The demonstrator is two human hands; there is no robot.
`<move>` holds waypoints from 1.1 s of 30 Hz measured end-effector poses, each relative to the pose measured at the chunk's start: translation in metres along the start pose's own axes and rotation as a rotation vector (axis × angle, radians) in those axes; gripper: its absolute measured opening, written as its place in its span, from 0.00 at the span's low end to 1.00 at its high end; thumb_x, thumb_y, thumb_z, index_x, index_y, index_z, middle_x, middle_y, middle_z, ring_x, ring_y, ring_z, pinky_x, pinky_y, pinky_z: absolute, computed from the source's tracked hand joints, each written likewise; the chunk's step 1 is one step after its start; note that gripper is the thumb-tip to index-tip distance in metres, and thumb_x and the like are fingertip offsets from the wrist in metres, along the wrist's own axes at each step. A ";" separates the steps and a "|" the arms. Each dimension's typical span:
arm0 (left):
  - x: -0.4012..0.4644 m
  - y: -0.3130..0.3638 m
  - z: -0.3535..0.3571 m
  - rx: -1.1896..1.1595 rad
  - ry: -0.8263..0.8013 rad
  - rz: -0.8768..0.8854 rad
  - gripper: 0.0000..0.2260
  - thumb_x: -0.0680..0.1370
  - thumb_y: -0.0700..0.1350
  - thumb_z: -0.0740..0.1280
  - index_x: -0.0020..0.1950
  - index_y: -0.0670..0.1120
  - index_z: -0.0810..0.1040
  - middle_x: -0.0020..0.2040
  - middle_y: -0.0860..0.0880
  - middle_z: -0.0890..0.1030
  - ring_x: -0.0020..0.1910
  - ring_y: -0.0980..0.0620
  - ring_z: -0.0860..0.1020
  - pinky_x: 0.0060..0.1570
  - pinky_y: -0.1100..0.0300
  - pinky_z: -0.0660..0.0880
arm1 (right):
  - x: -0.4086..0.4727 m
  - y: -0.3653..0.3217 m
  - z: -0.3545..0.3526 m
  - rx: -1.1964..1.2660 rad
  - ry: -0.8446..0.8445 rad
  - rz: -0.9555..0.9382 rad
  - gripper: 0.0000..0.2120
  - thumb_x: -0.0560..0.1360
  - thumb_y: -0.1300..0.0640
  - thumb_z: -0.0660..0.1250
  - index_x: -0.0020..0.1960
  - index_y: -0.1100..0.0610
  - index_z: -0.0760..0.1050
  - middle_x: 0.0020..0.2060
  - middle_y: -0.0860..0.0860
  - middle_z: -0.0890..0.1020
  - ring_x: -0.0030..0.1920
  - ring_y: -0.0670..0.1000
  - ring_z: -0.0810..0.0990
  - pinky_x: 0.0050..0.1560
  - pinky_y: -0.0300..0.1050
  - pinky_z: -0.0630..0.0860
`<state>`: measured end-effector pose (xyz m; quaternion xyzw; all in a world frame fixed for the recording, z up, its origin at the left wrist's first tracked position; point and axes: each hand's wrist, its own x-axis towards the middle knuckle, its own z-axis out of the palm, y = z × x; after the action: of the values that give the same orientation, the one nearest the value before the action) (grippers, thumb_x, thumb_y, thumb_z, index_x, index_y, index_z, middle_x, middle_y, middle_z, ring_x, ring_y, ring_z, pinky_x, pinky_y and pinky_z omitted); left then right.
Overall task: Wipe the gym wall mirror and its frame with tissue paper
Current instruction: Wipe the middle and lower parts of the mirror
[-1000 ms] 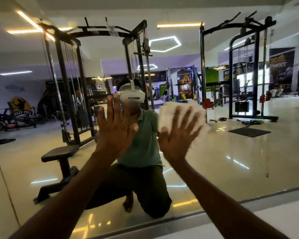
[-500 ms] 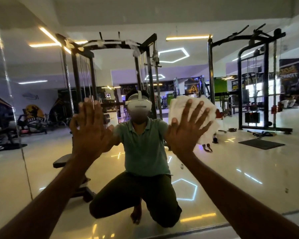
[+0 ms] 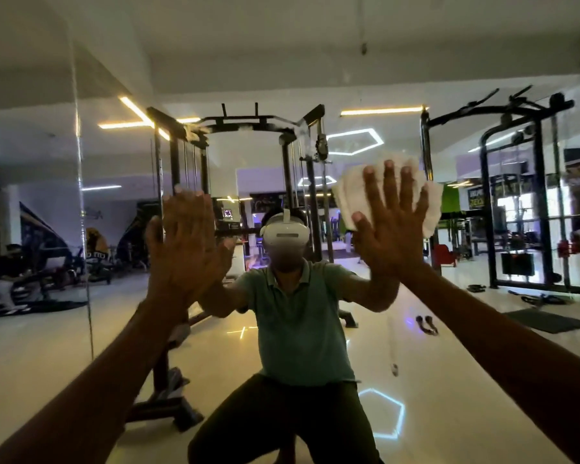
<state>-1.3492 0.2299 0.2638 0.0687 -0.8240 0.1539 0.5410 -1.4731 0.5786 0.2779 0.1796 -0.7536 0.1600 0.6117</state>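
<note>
Hands: right hand (image 3: 387, 226) is pressing the tissue paper (image 3: 352, 192) flat-fingered against the wall mirror (image 3: 466, 346), left hand (image 3: 185, 249) is bracing flat and bare beside it, unwiped glass lying rightward.

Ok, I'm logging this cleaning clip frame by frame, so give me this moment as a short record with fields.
left hand: left hand flat on the mirror, fingers straight, holding nothing
right hand: right hand pressing the tissue paper against the glass, fingers spread
tissue paper: white, folded wad, upper right of the reflected person
mirror seam: vertical seam at left
frame: not in view
</note>
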 end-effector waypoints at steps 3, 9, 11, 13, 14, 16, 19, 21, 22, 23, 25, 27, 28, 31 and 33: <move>0.009 -0.003 0.008 -0.075 0.016 -0.008 0.44 0.79 0.72 0.41 0.85 0.43 0.44 0.84 0.36 0.42 0.83 0.33 0.44 0.79 0.33 0.47 | 0.052 -0.056 0.003 0.005 0.072 0.173 0.38 0.82 0.34 0.46 0.86 0.52 0.45 0.85 0.59 0.45 0.83 0.67 0.43 0.78 0.75 0.44; 0.005 -0.011 0.014 -0.099 0.064 0.020 0.41 0.80 0.71 0.43 0.85 0.47 0.42 0.84 0.42 0.37 0.83 0.38 0.41 0.78 0.38 0.42 | 0.101 -0.192 0.022 -0.045 0.019 -0.251 0.38 0.82 0.33 0.46 0.86 0.51 0.49 0.85 0.59 0.48 0.83 0.66 0.45 0.78 0.74 0.43; 0.003 -0.011 0.013 -0.089 0.066 0.018 0.41 0.80 0.72 0.43 0.85 0.47 0.43 0.84 0.43 0.36 0.83 0.39 0.41 0.78 0.40 0.43 | 0.103 -0.176 0.020 -0.051 -0.008 -0.429 0.36 0.84 0.35 0.47 0.86 0.51 0.51 0.85 0.59 0.50 0.84 0.65 0.46 0.79 0.72 0.44; 0.003 -0.012 0.011 -0.086 0.058 0.021 0.42 0.80 0.72 0.45 0.85 0.47 0.44 0.84 0.42 0.38 0.83 0.39 0.43 0.78 0.40 0.46 | 0.102 -0.133 0.012 -0.078 -0.003 -0.504 0.34 0.85 0.37 0.46 0.86 0.51 0.50 0.85 0.57 0.50 0.84 0.63 0.46 0.80 0.70 0.44; 0.003 -0.012 0.010 -0.079 0.058 0.025 0.42 0.79 0.71 0.46 0.85 0.47 0.45 0.85 0.41 0.40 0.83 0.38 0.44 0.78 0.39 0.48 | 0.100 -0.107 0.007 -0.076 0.010 -0.471 0.33 0.85 0.37 0.46 0.86 0.50 0.49 0.85 0.56 0.49 0.84 0.63 0.45 0.80 0.70 0.43; 0.003 -0.013 0.006 -0.078 0.051 0.018 0.42 0.79 0.72 0.46 0.85 0.46 0.46 0.85 0.40 0.43 0.83 0.37 0.45 0.77 0.38 0.50 | 0.095 -0.055 -0.006 -0.058 0.020 -0.347 0.33 0.85 0.38 0.46 0.86 0.50 0.47 0.85 0.56 0.46 0.84 0.62 0.43 0.80 0.71 0.43; 0.003 -0.009 0.005 -0.114 0.018 -0.008 0.43 0.78 0.72 0.46 0.85 0.47 0.44 0.85 0.41 0.40 0.83 0.38 0.42 0.77 0.37 0.48 | 0.090 -0.020 -0.017 -0.046 0.000 -0.138 0.35 0.84 0.36 0.46 0.86 0.50 0.45 0.85 0.56 0.45 0.84 0.62 0.42 0.79 0.73 0.44; 0.004 -0.005 0.004 -0.123 -0.008 -0.025 0.44 0.78 0.71 0.48 0.85 0.47 0.40 0.84 0.41 0.36 0.83 0.38 0.39 0.77 0.35 0.46 | 0.094 -0.050 -0.010 -0.056 0.050 0.038 0.36 0.84 0.35 0.47 0.86 0.51 0.45 0.85 0.58 0.45 0.84 0.65 0.43 0.79 0.74 0.44; 0.006 -0.002 0.002 -0.124 -0.017 -0.024 0.45 0.78 0.71 0.50 0.85 0.47 0.39 0.84 0.41 0.35 0.83 0.38 0.38 0.77 0.36 0.45 | 0.097 -0.074 -0.005 -0.062 0.085 0.078 0.36 0.84 0.35 0.47 0.86 0.51 0.45 0.85 0.59 0.46 0.84 0.66 0.43 0.79 0.74 0.43; 0.010 0.001 0.000 -0.118 -0.007 -0.013 0.45 0.78 0.71 0.51 0.85 0.46 0.39 0.84 0.41 0.35 0.83 0.39 0.37 0.77 0.37 0.44 | 0.100 -0.099 0.000 -0.064 0.093 0.057 0.36 0.83 0.35 0.46 0.86 0.51 0.45 0.85 0.59 0.46 0.83 0.66 0.43 0.79 0.75 0.42; 0.024 0.010 -0.006 -0.107 0.027 0.007 0.44 0.78 0.70 0.50 0.85 0.45 0.40 0.84 0.41 0.35 0.83 0.40 0.37 0.79 0.38 0.44 | 0.105 -0.140 0.010 -0.075 0.057 -0.090 0.36 0.83 0.34 0.43 0.86 0.50 0.45 0.85 0.59 0.45 0.83 0.66 0.43 0.78 0.75 0.42; 0.036 0.019 -0.009 -0.151 0.027 -0.017 0.44 0.79 0.71 0.45 0.84 0.45 0.39 0.84 0.41 0.35 0.83 0.41 0.36 0.80 0.38 0.44 | 0.110 -0.155 0.012 -0.084 0.003 -0.236 0.36 0.83 0.34 0.42 0.86 0.49 0.45 0.85 0.58 0.45 0.83 0.66 0.42 0.77 0.75 0.43; 0.040 0.022 -0.009 -0.173 0.025 -0.029 0.44 0.78 0.72 0.43 0.84 0.45 0.39 0.84 0.42 0.35 0.83 0.42 0.36 0.80 0.39 0.43 | 0.112 -0.149 0.011 -0.082 -0.016 -0.316 0.36 0.83 0.35 0.41 0.86 0.49 0.46 0.85 0.58 0.46 0.84 0.65 0.42 0.78 0.75 0.43; 0.039 0.018 -0.003 -0.173 0.058 -0.006 0.43 0.78 0.72 0.43 0.85 0.47 0.39 0.84 0.44 0.35 0.83 0.44 0.36 0.80 0.46 0.36 | 0.121 -0.092 0.003 -0.077 -0.021 -0.499 0.33 0.84 0.37 0.42 0.86 0.47 0.47 0.85 0.56 0.48 0.84 0.62 0.41 0.80 0.71 0.42; 0.038 0.011 -0.001 -0.154 0.082 0.014 0.43 0.79 0.72 0.45 0.85 0.48 0.40 0.84 0.44 0.36 0.83 0.45 0.37 0.78 0.52 0.31 | 0.130 -0.034 -0.008 -0.098 0.000 -0.402 0.33 0.84 0.36 0.42 0.85 0.46 0.44 0.85 0.55 0.47 0.84 0.62 0.42 0.80 0.72 0.44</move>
<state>-1.3665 0.2431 0.2965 0.0148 -0.8111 0.0963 0.5767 -1.4742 0.5422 0.4081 0.2964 -0.7093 -0.0024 0.6396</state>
